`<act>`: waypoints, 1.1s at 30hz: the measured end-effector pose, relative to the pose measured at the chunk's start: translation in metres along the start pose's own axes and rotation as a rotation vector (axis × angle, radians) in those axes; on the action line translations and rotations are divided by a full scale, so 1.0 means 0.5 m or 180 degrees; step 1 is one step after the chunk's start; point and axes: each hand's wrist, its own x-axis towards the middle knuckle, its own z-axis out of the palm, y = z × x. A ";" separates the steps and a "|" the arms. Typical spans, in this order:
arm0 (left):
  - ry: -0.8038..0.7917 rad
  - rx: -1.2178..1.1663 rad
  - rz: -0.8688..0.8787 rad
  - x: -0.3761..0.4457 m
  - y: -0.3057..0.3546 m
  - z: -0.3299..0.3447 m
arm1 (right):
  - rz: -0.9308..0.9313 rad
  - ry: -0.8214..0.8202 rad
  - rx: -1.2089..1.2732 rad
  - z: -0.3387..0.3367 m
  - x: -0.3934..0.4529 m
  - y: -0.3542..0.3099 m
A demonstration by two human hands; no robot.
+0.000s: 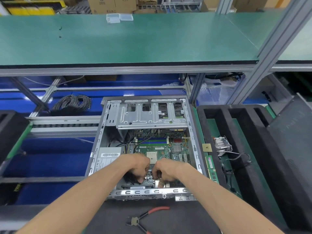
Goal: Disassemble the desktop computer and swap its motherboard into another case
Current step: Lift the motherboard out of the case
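case [110, 115] open mid-tabletop, motherboard [162, 147] inside | left grip [137, 168], right grip [166, 169] curled low over board, contents unclear | pliers [146, 217] nearer | RAM [211, 168], heatsink [222, 145] right | labels unreadable

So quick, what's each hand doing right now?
Left hand: fingers curled down onto the motherboard; what it grips cannot be told.
Right hand: curled the same; contents cannot be told.
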 end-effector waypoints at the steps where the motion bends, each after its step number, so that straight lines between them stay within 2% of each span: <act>1: -0.0031 -0.0038 0.0014 0.000 0.000 -0.001 | 0.0005 0.0009 0.0007 0.001 -0.001 0.000; 12: -0.0119 -0.0076 -0.0040 0.003 0.003 -0.002 | 0.0029 0.0044 0.0078 0.004 -0.004 0.001; 18: 0.0384 0.0274 0.0143 -0.001 0.002 0.006 | -0.0004 0.0010 0.0115 0.000 -0.002 0.003; 24: 0.0604 0.0732 0.0314 -0.005 0.012 0.015 | 0.0057 0.0082 0.0234 0.005 -0.002 0.004; 33: 0.0529 0.0660 0.0283 0.016 0.016 0.036 | 0.0085 0.0082 0.0253 0.002 0.000 0.001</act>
